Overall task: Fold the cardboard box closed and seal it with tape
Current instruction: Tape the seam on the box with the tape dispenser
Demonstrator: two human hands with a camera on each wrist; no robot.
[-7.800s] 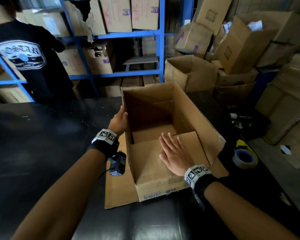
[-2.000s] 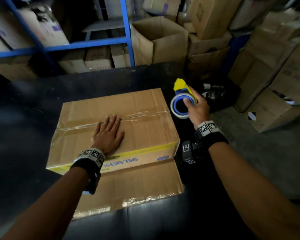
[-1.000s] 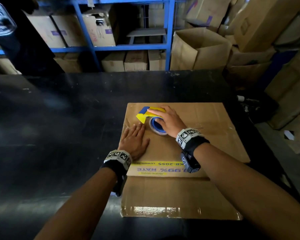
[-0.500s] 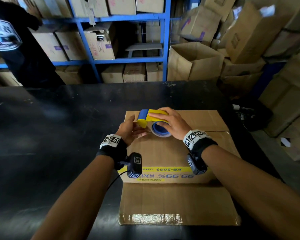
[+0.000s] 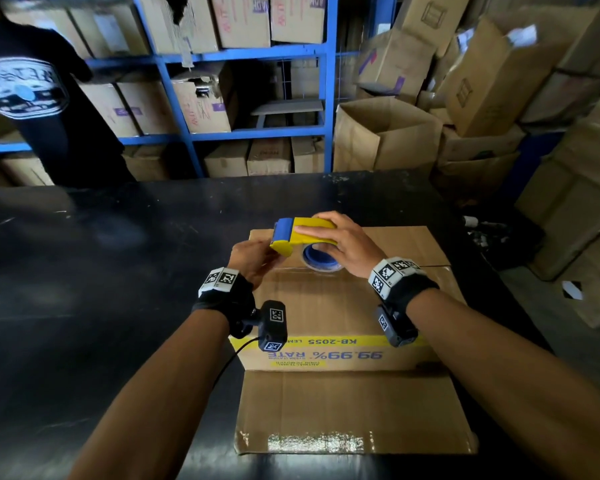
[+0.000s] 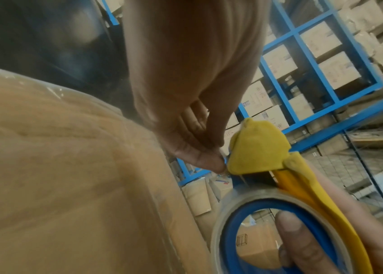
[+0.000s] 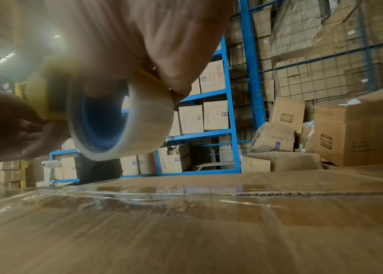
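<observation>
Yellow tape dispenser (image 5: 303,233) in my grasp above the closed box (image 5: 343,306) near the table's (image 5: 118,271) right edge: my left hand (image 5: 253,259) pinches its front tip, my right hand (image 5: 343,242) wraps the roll.

The right hand (image 5: 347,249) covers the far side of the tape dispenser (image 5: 300,235), so the tape roll (image 5: 321,261) shows only in part. The left hand's fingers (image 6: 199,157) hide the tape's free end beside the dispenser's yellow head. The cardboard box (image 6: 56,166) is blurred there.
</observation>
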